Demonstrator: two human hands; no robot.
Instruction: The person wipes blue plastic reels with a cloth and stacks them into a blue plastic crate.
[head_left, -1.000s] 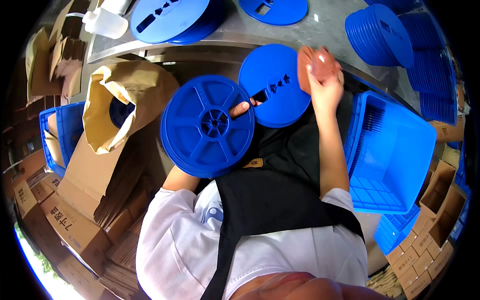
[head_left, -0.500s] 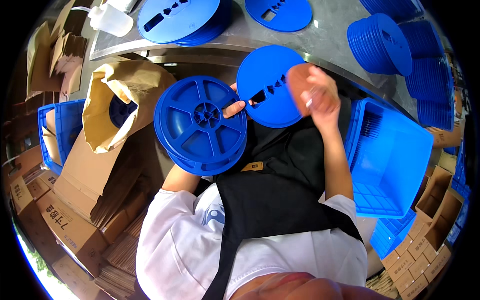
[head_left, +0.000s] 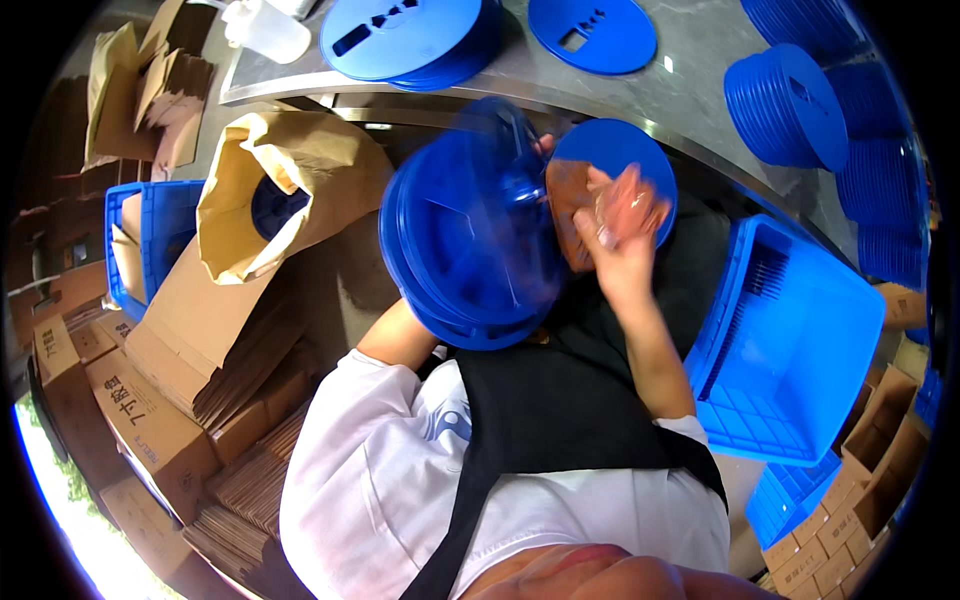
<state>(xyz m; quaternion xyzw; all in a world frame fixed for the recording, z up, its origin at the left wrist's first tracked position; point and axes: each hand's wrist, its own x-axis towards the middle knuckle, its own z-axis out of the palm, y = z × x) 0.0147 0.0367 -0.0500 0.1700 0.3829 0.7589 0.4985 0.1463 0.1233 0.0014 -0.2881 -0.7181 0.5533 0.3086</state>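
Note:
My right hand (head_left: 625, 215), smeared by motion, is closed on a flat reddish-brown piece (head_left: 568, 215). That piece overlaps the front of a round blue disc (head_left: 625, 140). To its left, a blue spoked reel (head_left: 440, 240) is blurred in front of my left forearm and hides most of my left hand. Only a fingertip or so of my left hand (head_left: 543, 145) shows, between the reel and the disc, where it grips the disc's left edge.
On the metal table lie a stack of blue discs (head_left: 400, 45), a single blue disc (head_left: 590, 35) and ribbed blue stacks (head_left: 780, 110). A blue crate (head_left: 790, 350) stands at right. At left are a paper sack (head_left: 310, 190) and cardboard boxes (head_left: 145, 410).
The reel has shifted right across the view and is now blurred. The disc has also moved right, and the brown piece has come down to the disc's left part. The whole view has shifted slightly.

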